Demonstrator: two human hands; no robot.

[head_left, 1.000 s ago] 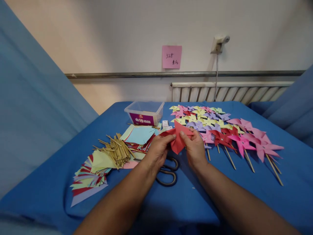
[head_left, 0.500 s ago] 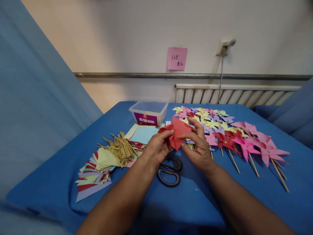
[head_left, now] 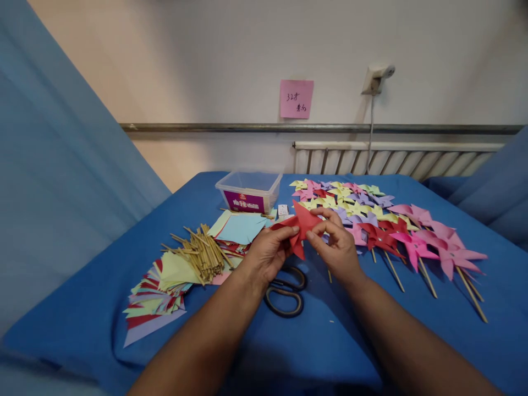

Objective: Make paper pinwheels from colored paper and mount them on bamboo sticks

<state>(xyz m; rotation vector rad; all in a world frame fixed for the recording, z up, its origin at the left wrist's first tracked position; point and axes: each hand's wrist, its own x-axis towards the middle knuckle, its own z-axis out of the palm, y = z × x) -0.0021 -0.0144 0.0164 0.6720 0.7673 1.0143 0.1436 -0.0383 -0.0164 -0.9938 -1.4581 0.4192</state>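
A red paper pinwheel (head_left: 304, 223) is held up over the table between both hands, its corners curled in toward the middle. My left hand (head_left: 274, 247) pinches its left side, with the thumb lying near the centre. On the right edge, the thumb and fingers of my right hand (head_left: 336, 242) close on a corner of the paper. Under the hands lie scissors (head_left: 284, 297) with black handles, their blades hidden. To the left are a heap of short wooden sticks (head_left: 204, 256) and a stack of light blue paper squares (head_left: 241, 228).
Several finished pinwheels (head_left: 379, 239) on sticks cover the right side of the blue-covered table (head_left: 330, 352). A clear plastic box (head_left: 249, 192) stands at the back. Fanned coloured paper pieces (head_left: 152, 302) lie at the left. Blue curtains (head_left: 61, 165) hang at both sides.
The red paper has changed shape: its right side is now folded in, giving it a pinwheel outline. My right fingers have drawn closer to its centre.
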